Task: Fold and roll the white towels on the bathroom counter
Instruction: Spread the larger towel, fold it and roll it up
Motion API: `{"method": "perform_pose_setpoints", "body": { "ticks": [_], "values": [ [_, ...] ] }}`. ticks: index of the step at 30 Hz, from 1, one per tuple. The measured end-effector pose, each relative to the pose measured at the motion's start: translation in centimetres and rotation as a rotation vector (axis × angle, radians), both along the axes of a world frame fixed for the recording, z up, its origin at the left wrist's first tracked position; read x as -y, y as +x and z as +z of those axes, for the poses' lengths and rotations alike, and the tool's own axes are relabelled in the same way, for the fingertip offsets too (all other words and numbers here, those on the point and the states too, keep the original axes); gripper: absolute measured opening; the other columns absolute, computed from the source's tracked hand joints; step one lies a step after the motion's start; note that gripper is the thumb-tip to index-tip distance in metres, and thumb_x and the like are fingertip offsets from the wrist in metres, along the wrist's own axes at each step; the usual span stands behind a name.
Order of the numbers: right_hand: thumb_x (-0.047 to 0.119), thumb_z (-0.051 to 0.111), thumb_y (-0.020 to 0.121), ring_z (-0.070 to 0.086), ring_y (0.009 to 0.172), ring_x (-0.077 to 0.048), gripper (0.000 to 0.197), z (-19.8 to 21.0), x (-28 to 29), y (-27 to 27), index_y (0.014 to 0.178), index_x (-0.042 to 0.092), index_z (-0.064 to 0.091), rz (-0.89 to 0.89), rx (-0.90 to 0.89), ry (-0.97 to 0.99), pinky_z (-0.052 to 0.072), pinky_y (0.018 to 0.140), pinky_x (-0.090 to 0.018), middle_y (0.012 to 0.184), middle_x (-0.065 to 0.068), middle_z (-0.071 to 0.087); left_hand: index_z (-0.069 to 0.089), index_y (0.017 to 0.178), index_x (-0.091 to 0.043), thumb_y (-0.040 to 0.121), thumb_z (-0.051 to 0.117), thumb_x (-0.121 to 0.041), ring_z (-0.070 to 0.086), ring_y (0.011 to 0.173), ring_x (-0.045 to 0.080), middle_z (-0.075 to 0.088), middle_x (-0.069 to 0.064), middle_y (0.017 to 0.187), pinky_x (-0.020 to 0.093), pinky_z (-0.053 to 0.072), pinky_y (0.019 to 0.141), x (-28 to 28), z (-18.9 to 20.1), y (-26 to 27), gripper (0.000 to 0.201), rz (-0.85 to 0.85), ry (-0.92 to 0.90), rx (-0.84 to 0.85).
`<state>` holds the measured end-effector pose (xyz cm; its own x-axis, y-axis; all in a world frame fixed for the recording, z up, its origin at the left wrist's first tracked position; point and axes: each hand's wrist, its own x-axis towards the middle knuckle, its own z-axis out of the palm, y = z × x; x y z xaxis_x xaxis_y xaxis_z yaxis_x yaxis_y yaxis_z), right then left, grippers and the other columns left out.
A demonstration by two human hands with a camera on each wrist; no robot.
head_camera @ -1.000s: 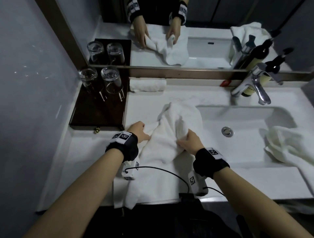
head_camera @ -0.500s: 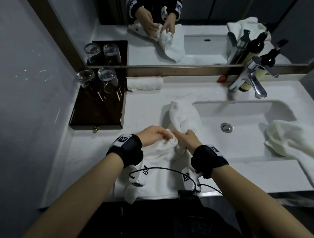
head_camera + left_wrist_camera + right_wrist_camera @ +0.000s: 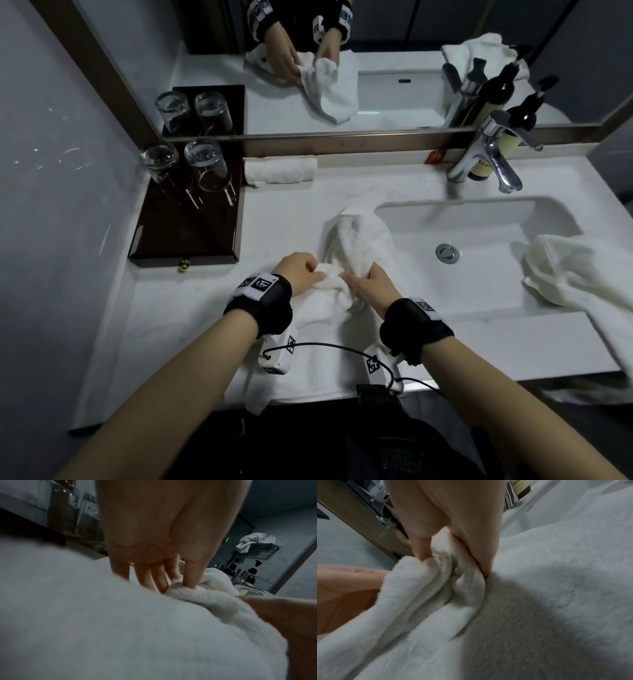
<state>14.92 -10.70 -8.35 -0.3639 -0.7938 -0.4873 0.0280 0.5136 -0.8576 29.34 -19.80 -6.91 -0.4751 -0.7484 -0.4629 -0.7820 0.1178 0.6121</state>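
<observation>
A rumpled white terry towel (image 3: 342,308) lies on the white bathroom counter (image 3: 191,308) just left of the rectangular white basin (image 3: 479,226), its near edge hanging over the counter's front and its far end bunched up beside the basin's rim. The left hand (image 3: 298,272) pinches a fold of this towel between thumb and curled fingers, and the right hand (image 3: 371,284) grips a bunched ridge of the same cloth right beside it, the two hands almost touching. In the right wrist view the thumb and fingers (image 3: 481,550) clamp thick folds between them; in the left wrist view the fingertips (image 3: 192,580) press into the cloth, though blur makes the exact hold hard to read there. A rolled white towel (image 3: 279,170) lies at the back of the counter against the mirror frame. Another loose white towel (image 3: 575,274) drapes over the basin's right side. Two upturned clear glasses (image 3: 185,168) stand on a dark brown tray (image 3: 185,236) at the left, and a chrome tap (image 3: 489,154) rises behind the basin.
</observation>
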Motion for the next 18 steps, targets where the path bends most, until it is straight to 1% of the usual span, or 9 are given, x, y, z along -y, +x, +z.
{"method": "perform_pose_setpoints", "body": {
  "ticks": [2,4,6,7,9,12,14,16,18],
  "values": [
    [0.02,0.065,0.087,0.067,0.089,-0.022,0.026,0.4,-0.1,0.0,0.108,0.005,0.062,-0.037,0.078,-0.053,0.054,0.077,-0.032,0.098,-0.01,0.07,0.052,0.08,-0.018,0.086,0.06,-0.022,0.051,0.079,0.021,0.057,0.002,0.083,0.028,0.038,0.07,0.7,0.7,0.3,0.011,0.089,-0.097,-0.063],
    [0.024,0.061,0.089,0.065,0.089,-0.024,0.027,0.8,0.1,-0.4,0.109,0.006,0.06,-0.093,0.145,-0.038,0.051,0.076,-0.033,0.099,-0.01,0.068,0.052,0.09,-0.016,0.09,0.054,-0.023,0.052,0.083,0.022,0.057,0.002,0.088,0.028,0.038,0.072,1.9,1.6,0.8,0.007,0.211,-0.147,-0.129],
    [0.015,0.055,0.089,0.059,0.084,-0.026,0.017,1.3,0.4,-1.1,0.103,0.006,0.057,-0.116,0.143,-0.014,0.046,0.072,-0.037,0.093,-0.013,0.06,0.051,0.101,-0.012,0.094,0.048,-0.022,0.052,0.085,0.024,0.056,0.004,0.09,0.029,0.038,0.074,3.3,2.6,1.4,0.013,0.334,-0.213,-0.192],
    [0.009,0.051,0.089,0.055,0.083,-0.025,0.013,1.5,0.6,-1.4,0.1,0.006,0.056,-0.115,0.131,-0.015,0.044,0.07,-0.037,0.091,-0.013,0.055,0.05,0.102,-0.011,0.095,0.047,-0.022,0.052,0.084,0.025,0.055,0.005,0.089,0.031,0.039,0.073,4.0,3.1,1.7,0.013,0.376,-0.254,-0.225],
    [0.003,0.049,0.088,0.05,0.081,-0.025,0.011,2.0,1.1,-1.7,0.097,0.007,0.054,-0.105,0.115,-0.027,0.042,0.067,-0.036,0.088,-0.013,0.051,0.05,0.1,-0.013,0.094,0.048,-0.019,0.052,0.081,0.025,0.055,0.005,0.088,0.032,0.041,0.073,5.1,4.2,2.3,0.009,0.411,-0.34,-0.293],
    [0.004,0.054,0.086,0.051,0.077,-0.024,0.009,3.1,2.3,-1.2,0.095,0.007,0.052,-0.101,0.11,-0.065,0.044,0.067,-0.038,0.087,-0.013,0.049,0.055,0.103,-0.012,0.091,0.052,-0.017,0.053,0.082,0.024,0.056,0.004,0.089,0.032,0.043,0.075,5.7,5.3,2.7,0.013,0.35,-0.394,-0.324],
    [0.004,0.058,0.085,0.052,0.069,-0.02,0.013,3.8,3.3,-0.4,0.094,0.008,0.051,-0.084,0.142,-0.096,0.049,0.064,-0.034,0.085,-0.013,0.05,0.058,0.103,-0.013,0.089,0.056,-0.018,0.055,0.084,0.022,0.058,0.004,0.091,0.031,0.044,0.076,5.4,5.7,2.5,0.014,0.288,-0.338,-0.34],
    [0.002,0.062,0.084,0.052,0.061,-0.015,0.016,4.3,4.3,0.8,0.089,0.009,0.049,-0.051,0.177,-0.122,0.05,0.055,-0.028,0.079,-0.009,0.052,0.058,0.11,-0.013,0.087,0.06,-0.01,0.057,0.089,0.02,0.062,0.011,0.098,0.028,0.046,0.079,4.9,5.5,2.3,0.023,0.208,-0.135,-0.397],
    [-0.002,0.062,0.083,0.053,0.059,-0.015,0.019,4.6,5.1,2.1,0.086,0.011,0.048,0.007,0.178,-0.128,0.051,0.05,-0.026,0.073,-0.005,0.053,0.052,0.123,-0.008,0.084,0.059,0.004,0.056,0.095,0.017,0.062,0.017,0.107,0.013,0.047,0.075,4.1,5.1,2.4,0.041,0.091,0.086,-0.428]
  ]
}}
